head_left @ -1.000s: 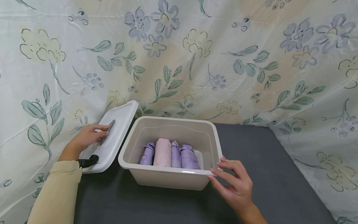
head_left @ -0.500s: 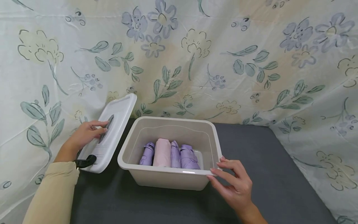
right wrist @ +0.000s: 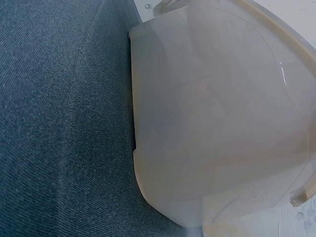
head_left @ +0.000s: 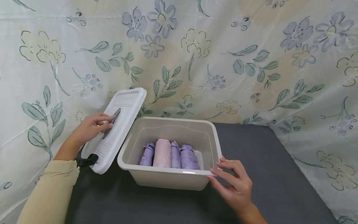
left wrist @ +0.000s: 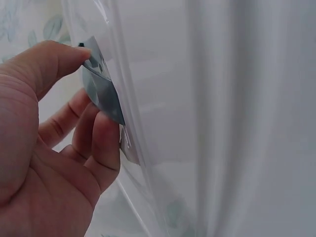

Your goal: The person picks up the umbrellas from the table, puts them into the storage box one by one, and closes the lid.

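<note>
My left hand pinches the grey handle on a white lid, which is tilted up at the left of the box. In the left wrist view, thumb and fingers close on that grey handle from both sides. The beige plastic box sits on the dark surface with its top uncovered. Inside lie a pink roll and several purple folded umbrellas. At the box's front right corner, my right hand grips the rim between thumb and fingers. The right wrist view shows the box's outer wall.
A dark grey cloth covers the table. A curtain with printed flowers hangs behind the box and along both sides. The lid's lower right edge overlaps the box's left rim in the head view.
My left hand has raised the lid and brought it to the right, closer to the box, tilting it more steeply. The right hand and the box have stayed in place.
</note>
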A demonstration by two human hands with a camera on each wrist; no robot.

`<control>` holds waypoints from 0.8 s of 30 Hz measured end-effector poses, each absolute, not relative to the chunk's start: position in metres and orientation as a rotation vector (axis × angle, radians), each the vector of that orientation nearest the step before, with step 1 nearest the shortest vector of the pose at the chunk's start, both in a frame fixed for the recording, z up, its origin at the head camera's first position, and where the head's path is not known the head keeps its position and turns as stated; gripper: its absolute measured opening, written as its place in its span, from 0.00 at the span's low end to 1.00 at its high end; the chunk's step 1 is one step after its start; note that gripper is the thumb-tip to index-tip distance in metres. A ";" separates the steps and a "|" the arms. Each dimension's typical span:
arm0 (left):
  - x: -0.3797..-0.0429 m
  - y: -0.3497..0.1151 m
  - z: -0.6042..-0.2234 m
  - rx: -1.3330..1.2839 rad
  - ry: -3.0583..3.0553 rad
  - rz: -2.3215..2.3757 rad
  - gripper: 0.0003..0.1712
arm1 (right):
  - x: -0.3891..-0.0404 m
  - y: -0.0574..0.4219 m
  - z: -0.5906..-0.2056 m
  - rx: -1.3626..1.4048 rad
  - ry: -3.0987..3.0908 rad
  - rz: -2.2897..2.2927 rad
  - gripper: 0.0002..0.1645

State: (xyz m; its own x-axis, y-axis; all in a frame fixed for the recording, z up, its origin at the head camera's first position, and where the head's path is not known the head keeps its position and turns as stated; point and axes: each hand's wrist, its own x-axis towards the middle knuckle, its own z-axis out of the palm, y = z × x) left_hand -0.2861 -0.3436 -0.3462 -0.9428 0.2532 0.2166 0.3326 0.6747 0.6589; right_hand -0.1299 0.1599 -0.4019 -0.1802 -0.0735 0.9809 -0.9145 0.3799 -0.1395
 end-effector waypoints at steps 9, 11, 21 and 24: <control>-0.284 -0.317 -0.321 -0.663 -2.739 -1.014 0.24 | -0.129 0.159 -0.403 0.914 -1.564 0.979 0.15; -0.284 -0.311 -0.317 -0.709 -2.731 -1.012 0.23 | -0.128 0.159 -0.403 0.913 -1.570 0.977 0.15; -0.281 -0.281 -0.290 -0.888 -2.789 -0.950 0.20 | -0.128 0.158 -0.405 0.926 -1.571 0.982 0.14; -0.280 -0.271 -0.282 -0.946 -2.808 -0.949 0.19 | -0.127 0.158 -0.405 0.929 -1.568 0.987 0.14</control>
State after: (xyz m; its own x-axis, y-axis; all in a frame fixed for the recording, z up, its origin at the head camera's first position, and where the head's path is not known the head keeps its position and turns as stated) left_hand -0.2800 -0.2706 -0.2823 -0.8147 0.5393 0.2132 0.5581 0.6290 0.5412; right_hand -0.1275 0.1582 -0.4052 -0.1836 -0.0848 0.9793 -0.9195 0.3670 -0.1406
